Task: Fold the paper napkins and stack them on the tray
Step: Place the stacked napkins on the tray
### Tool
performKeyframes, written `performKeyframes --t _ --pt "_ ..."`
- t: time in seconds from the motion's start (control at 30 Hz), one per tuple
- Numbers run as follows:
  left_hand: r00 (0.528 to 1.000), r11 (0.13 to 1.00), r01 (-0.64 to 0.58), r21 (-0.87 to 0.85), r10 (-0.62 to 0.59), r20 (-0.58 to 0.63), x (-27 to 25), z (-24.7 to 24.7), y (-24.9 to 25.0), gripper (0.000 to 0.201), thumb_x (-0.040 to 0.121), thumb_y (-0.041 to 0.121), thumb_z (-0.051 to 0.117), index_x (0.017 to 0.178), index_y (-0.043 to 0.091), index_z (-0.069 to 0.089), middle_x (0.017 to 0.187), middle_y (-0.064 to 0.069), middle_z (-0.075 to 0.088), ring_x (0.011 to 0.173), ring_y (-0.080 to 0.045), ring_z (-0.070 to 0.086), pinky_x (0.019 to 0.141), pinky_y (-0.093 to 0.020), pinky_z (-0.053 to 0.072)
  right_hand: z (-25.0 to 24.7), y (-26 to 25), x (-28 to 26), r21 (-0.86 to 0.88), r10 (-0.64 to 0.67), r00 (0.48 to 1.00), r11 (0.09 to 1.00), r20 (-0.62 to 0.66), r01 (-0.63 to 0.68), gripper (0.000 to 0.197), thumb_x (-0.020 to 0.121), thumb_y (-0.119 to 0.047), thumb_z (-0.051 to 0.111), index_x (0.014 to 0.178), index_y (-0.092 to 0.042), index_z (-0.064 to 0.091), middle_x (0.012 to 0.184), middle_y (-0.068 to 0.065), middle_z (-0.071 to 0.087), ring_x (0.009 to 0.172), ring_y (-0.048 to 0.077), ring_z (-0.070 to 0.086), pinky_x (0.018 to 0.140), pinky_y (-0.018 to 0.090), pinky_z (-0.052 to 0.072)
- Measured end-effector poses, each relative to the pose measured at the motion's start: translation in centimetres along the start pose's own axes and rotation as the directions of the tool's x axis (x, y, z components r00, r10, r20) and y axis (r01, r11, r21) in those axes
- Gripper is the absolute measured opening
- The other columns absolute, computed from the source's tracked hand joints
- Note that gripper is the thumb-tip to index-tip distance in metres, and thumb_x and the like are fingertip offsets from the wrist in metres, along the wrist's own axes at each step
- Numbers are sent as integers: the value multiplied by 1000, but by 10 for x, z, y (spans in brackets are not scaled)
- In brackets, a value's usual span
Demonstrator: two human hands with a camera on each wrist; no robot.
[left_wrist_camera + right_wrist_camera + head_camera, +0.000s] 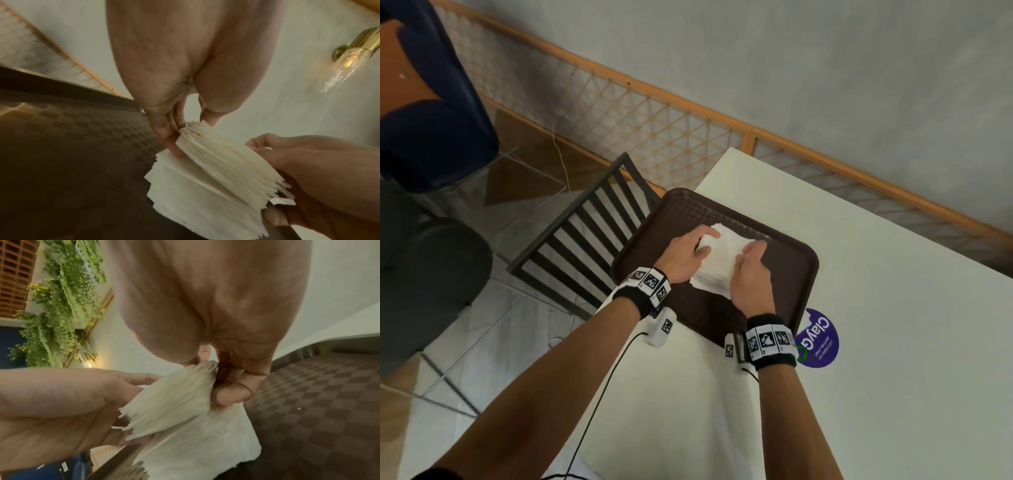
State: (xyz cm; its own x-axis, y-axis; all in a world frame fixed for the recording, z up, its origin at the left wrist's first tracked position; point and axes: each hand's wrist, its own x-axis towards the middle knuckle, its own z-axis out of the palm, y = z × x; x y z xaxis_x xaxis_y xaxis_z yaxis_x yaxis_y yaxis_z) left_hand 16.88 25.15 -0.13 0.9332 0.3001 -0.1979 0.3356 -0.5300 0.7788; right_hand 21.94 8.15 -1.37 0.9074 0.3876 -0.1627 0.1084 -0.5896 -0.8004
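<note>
A dark brown tray (784, 274) lies on the white table (893, 359) by its left edge. In the tray's middle is a thick stack of white folded napkins (722, 263). My left hand (703, 245) grips the stack's left side and my right hand (751, 251) its right side. In the left wrist view my left fingers (170, 138) pinch one end of an upper bundle of napkins (222, 155), held fanned above the lower napkins (185, 194). In the right wrist view my right fingers (236, 386) curl round the other end of that bundle (174, 399).
A dark chair with a slatted back (585, 233) stands against the table's left side, close to the tray. A round purple sticker (820, 339) is on the table by my right wrist. A lattice railing (654, 116) runs behind. White table surface stretches right of the tray.
</note>
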Motion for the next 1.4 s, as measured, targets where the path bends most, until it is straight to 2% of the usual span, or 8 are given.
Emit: performKeyframes --t 0.2,0.43,0.57,0.7,0.8,0.97,1.23,1.4 --pt "998 998 0 55 -4 70 4 6 -7 36 109 14 58 140 33 58 102 -7 66 96 -19 64 87 -39 56 -3 6 1 -95 31 999 995 44 -26 31 115 -22 35 146 -27 33 118 17 65 106 40 68 95 58 57" --pt "999 990 -29 141 25 31 8 5 -7 41 110 8 53 147 26 60 81 9 52 76 -6 54 85 -36 52 -6 10 4 -239 35 990 971 134 -2 55 118 -22 34 172 -20 21 137 21 58 125 41 60 107 54 50" --pt "998 956 -14 293 -6 68 4 13 -9 45 112 16 49 155 31 54 131 -10 48 124 -27 51 112 -45 48 -5 19 0 -363 34 981 931 190 38 62 117 -21 38 174 -18 15 144 22 45 127 42 54 108 52 49" --pt "976 749 -218 625 177 128 -3 17 -10 54 105 13 59 157 21 48 176 1 10 159 -37 16 124 -54 35 -12 22 -3 -576 -126 989 804 78 148 40 109 -25 54 149 -18 54 154 12 35 127 37 43 97 52 55" --pt "957 650 -284 705 155 243 0 18 -14 66 108 14 53 168 17 26 180 4 8 166 -31 4 132 -54 23 -19 22 -2 -642 -195 961 715 197 276 34 111 -27 52 142 -20 61 162 0 46 133 31 44 103 45 48" --pt "957 606 -254 753 43 288 0 23 -18 82 108 13 50 172 16 -2 181 -1 -8 167 -34 -8 134 -54 13 -27 24 1 -569 -101 954 783 283 252 55 113 -41 55 164 -22 45 170 -3 47 152 32 42 121 55 38" --pt "955 656 -147 740 -102 280 -6 35 -12 100 101 -5 51 170 21 -16 177 6 -26 166 -32 -13 134 -59 8 -27 24 -5 -594 -32 970 786 241 174 62 109 -47 61 164 -28 41 145 6 68 142 32 54 121 61 38" --pt "969 673 -92 734 -109 221 -14 34 7 95 103 -1 50 171 25 -11 179 8 -17 167 -30 -11 133 -58 9 -37 12 -17 -628 -52 969 753 240 196 51 109 -44 61 153 -24 46 136 8 69 134 36 59 112 64 46"
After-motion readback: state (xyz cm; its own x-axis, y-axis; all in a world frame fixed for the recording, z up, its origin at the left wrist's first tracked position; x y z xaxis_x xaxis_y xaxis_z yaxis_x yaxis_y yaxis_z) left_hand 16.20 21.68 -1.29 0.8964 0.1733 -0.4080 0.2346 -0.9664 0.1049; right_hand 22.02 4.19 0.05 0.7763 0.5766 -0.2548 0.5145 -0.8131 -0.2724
